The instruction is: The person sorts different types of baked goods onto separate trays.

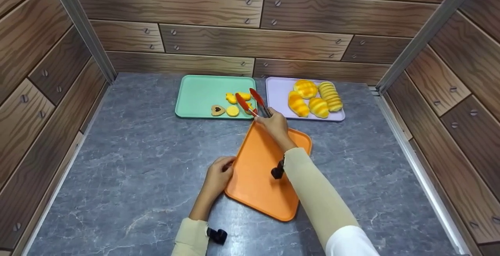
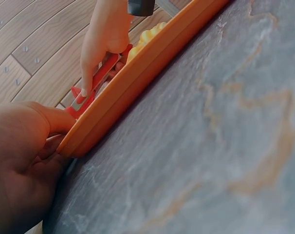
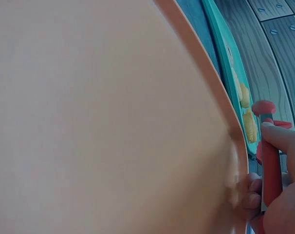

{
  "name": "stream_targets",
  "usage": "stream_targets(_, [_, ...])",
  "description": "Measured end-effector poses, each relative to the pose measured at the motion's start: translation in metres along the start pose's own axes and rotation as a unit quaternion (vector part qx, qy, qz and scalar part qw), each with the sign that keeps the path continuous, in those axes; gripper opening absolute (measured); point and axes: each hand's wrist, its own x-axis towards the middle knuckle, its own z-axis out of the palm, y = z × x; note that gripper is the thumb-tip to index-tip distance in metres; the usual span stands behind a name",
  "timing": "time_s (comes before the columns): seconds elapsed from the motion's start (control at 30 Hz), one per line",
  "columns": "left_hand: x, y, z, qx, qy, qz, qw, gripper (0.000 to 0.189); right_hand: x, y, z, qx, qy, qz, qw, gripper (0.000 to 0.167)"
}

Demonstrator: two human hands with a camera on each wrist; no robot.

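Observation:
My left hand (image 1: 218,175) grips the left rim of an orange tray (image 1: 259,166), which lies at a slant on the tabletop. Red-tipped tongs (image 1: 244,103) are held in my right hand (image 1: 276,126), above the tray's far end. The tongs' arms stand apart over the right side of a green tray (image 1: 201,92). On that tray lie a heart cookie (image 1: 218,110), a round yellow cookie (image 1: 233,111) and yellow shaped pieces (image 1: 231,98). One piece near the tong tips is partly hidden; whether the tongs touch it I cannot tell.
To the right of the green tray sits a lilac tray (image 1: 278,102) bearing several breads, among them a round bun (image 1: 306,89) and a ridged loaf (image 1: 330,96). Wood-patterned walls (image 1: 211,39) enclose the grey marbled table (image 1: 129,162) at the back and both sides.

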Motion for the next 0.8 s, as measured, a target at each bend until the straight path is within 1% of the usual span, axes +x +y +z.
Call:
stream_targets(0.1, [0.000, 0.001, 0.001, -0.004, 0.000, -0.006, 1.0000, 0.032, -0.002, 0.001, -0.002, 0.006, -0.006, -0.001, 1.0000, 0.050])
stream_targets(0.2, [0.000, 0.001, 0.001, -0.005, 0.001, -0.012, 0.9999, 0.032, -0.006, 0.004, -0.007, 0.016, -0.009, -0.003, 0.9998, 0.049])
stream_targets(0.27, [0.000, 0.001, 0.001, -0.004, 0.001, -0.006, 1.0000, 0.031, -0.010, 0.006, -0.010, 0.023, -0.009, -0.003, 0.9997, 0.050])
stream_targets(0.33, [0.000, 0.000, 0.001, -0.004, 0.001, -0.002, 1.0000, 0.032, -0.016, 0.006, -0.015, 0.030, -0.012, -0.001, 0.9995, 0.056])
stream_targets(0.43, [0.000, 0.000, 0.001, -0.001, 0.000, 0.004, 1.0000, 0.031, -0.025, 0.006, -0.020, 0.039, -0.012, 0.000, 0.9992, 0.064])
stream_targets(0.5, [0.000, 0.001, 0.001, -0.001, -0.003, 0.000, 1.0000, 0.031, -0.033, 0.005, -0.023, 0.039, -0.010, 0.001, 0.9992, 0.070])
stream_targets(0.7, [0.000, 0.002, 0.000, 0.001, -0.006, -0.005, 1.0000, 0.032, -0.056, 0.002, -0.036, 0.023, 0.003, 0.005, 0.9997, 0.078])
stream_targets(0.8, [0.000, 0.001, 0.001, -0.001, -0.002, -0.008, 1.0000, 0.032, -0.066, 0.005, -0.041, 0.033, 0.005, 0.001, 0.9994, 0.080])
